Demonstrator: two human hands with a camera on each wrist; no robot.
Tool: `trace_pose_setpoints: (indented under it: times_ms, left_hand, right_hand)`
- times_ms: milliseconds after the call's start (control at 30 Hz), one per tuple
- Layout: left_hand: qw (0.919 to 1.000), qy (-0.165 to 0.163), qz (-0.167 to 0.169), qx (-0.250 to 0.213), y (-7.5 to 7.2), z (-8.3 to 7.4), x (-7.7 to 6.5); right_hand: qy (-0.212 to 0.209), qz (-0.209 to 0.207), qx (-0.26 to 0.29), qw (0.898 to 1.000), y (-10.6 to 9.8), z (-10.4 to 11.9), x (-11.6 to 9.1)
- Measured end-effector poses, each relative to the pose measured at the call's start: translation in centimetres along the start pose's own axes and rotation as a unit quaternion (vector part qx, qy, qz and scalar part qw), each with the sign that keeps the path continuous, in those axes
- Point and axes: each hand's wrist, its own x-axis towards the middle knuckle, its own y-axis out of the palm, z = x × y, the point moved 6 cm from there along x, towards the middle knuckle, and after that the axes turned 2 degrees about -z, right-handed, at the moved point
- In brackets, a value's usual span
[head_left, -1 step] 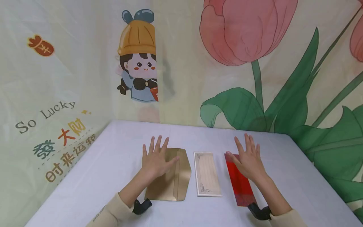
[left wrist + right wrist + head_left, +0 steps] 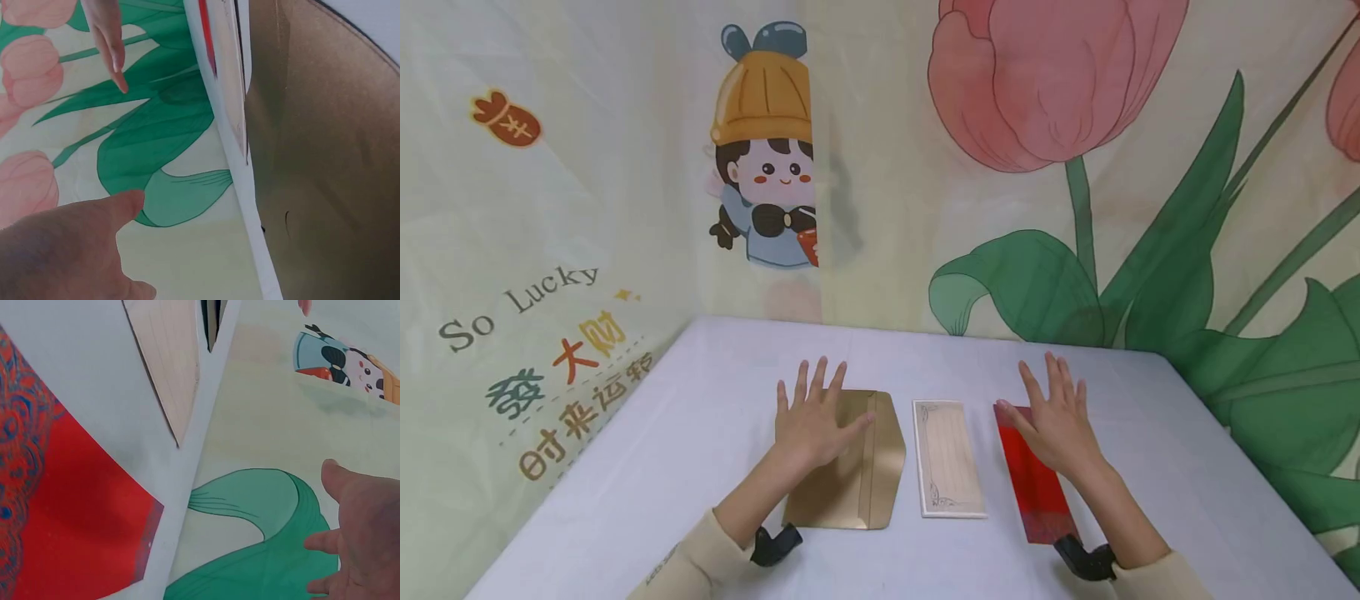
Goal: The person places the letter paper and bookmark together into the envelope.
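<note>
A gold envelope lies flat on the left, its pointed flap turned toward the middle. Over its upper left part my left hand is held with fingers spread; the left wrist view shows that hand raised, holding nothing. In the middle lies a pad of cream lined paper with corner ornaments. To its right is a red packet, patterned at its near end. My right hand hovers above the packet's far part, fingers extended and nothing in them, as the right wrist view shows the hand too.
All three paper items lie in a row on a white table. Behind it hangs a cloth backdrop with printed tulips and a cartoon figure. A lettered cloth borders the left side. Black straps sit at both wrists.
</note>
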Motion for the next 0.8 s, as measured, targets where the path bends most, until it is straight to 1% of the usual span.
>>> trace_pose_setpoints:
  times_ms: [100,167,267,333,400,467,567,667,800]
  left_hand:
    - [1.0,0.0,0.001,-0.005,0.4,0.1,-0.2]
    - [0.9999,0.001,0.0,-0.011,0.8,0.1,-0.4]
    - [0.9998,0.006,-0.001,-0.017,1.9,0.0,-0.7]
    - [0.9998,0.011,0.001,-0.018,2.8,0.0,-0.9]
    - [0.9998,0.017,0.0,-0.013,3.8,0.0,-1.0]
    - [0.9997,0.023,0.0,-0.007,4.7,0.0,-1.1]
    - [0.9996,0.027,0.004,0.006,6.1,0.1,-1.3]
    - [0.9994,0.027,0.021,0.006,7.4,0.3,-1.5]
    - [0.9993,0.024,0.028,0.007,8.3,0.6,-1.6]
  right_hand:
    - [0.003,0.009,0.007,1.0,0.6,0.5,-0.2]
    - [0.002,0.015,0.015,1.0,1.2,1.4,-0.2]
    - [-0.016,0.026,0.035,0.999,2.4,3.8,-0.2]
    - [-0.037,0.046,0.059,0.997,3.5,5.8,-0.3]
    - [-0.066,0.082,0.085,0.991,4.8,8.0,-0.6]
    - [-0.101,0.126,0.102,0.982,6.2,10.0,-1.1]
    - [-0.152,0.184,0.101,0.966,8.3,12.2,-2.0]
    - [-0.181,0.218,0.076,0.956,9.6,13.3,-2.7]
    - [-0.185,0.248,0.044,0.95,10.4,13.5,-3.3]
